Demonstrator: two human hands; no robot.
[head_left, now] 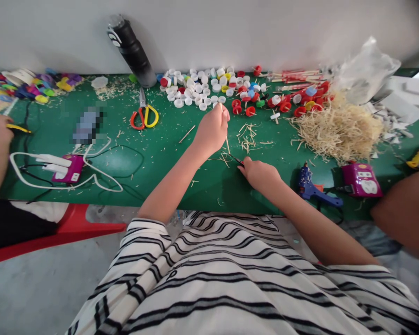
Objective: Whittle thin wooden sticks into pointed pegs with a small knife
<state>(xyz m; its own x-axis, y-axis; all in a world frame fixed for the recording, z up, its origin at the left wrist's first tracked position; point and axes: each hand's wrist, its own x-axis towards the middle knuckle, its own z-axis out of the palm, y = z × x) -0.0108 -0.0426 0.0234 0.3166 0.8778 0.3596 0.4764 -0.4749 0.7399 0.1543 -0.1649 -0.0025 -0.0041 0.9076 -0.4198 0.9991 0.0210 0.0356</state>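
Close work just below the bottle caps (195, 88)!
Left hand (212, 129) pinches a thin stick (226, 144); right hand (261, 173) clamps a dark tool (238, 161) on its tip.

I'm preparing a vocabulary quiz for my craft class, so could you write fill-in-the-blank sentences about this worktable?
1. The left hand pinches a thin wooden stick over the ___ tabletop.
2. The metal scissors have one red plastic handle and one ___ one.
3. The plastic glue gun lying beside the right hand, which grips a small dark tool, is ___.
Missing words: green; yellow; blue.
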